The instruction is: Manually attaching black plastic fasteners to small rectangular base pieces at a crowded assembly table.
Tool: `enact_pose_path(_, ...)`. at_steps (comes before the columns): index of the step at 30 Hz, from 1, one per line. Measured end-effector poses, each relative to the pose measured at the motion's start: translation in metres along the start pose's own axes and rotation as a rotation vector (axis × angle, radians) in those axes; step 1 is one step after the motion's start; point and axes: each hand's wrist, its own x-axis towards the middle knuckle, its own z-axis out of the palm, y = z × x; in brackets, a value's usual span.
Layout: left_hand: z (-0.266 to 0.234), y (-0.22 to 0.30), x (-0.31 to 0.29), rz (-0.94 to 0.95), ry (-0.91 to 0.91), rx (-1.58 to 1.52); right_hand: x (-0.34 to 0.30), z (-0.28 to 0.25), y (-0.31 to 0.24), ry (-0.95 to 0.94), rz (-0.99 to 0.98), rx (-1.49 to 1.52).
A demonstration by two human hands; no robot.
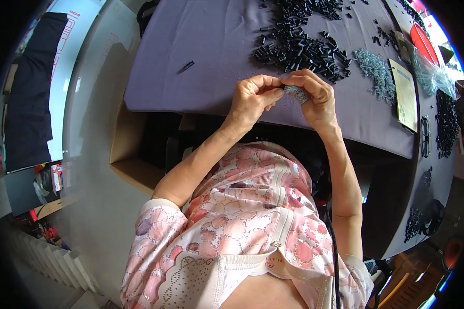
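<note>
Above the table's near edge, my left hand point(252, 98) and my right hand point(317, 98) meet at the fingertips. Both are closed, with thumb and forefinger pinched. A tiny dark thing shows between the fingertips, mostly hidden by them. In the curled fingers of my right hand sits a clump of small grey pieces point(297, 95), much like those in the grey pile point(376, 72) to the right. Just beyond my hands spreads a heap of short black tubular parts point(304, 49). One black part point(186, 66) lies apart on the left.
A mauve-grey cloth point(201, 31) covers the table. At the right are a yellowish card point(404, 95), a red round tray point(424, 42), a clear plastic bag point(435, 77), glasses point(426, 136) and more black parts point(447, 123). An open cardboard box point(134, 165) stands below the left edge.
</note>
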Motion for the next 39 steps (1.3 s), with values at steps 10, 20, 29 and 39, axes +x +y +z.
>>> enact_pose_path(10,0.000,0.007,0.004,-0.128,0.051,-0.270,-0.005,0.018,-0.005,0.059,-0.001,0.044)
enact_pose_path(20,0.012,0.012,0.002,-0.104,-0.026,-0.193,-0.004,0.020,-0.003,0.112,-0.103,-0.067)
enact_pose_path(29,0.018,0.020,0.001,-0.124,-0.009,-0.101,-0.005,0.013,-0.010,0.093,-0.109,-0.198)
enact_pose_path(39,0.011,0.013,0.003,-0.284,-0.118,-0.328,-0.002,0.003,-0.007,0.055,-0.010,-0.109)
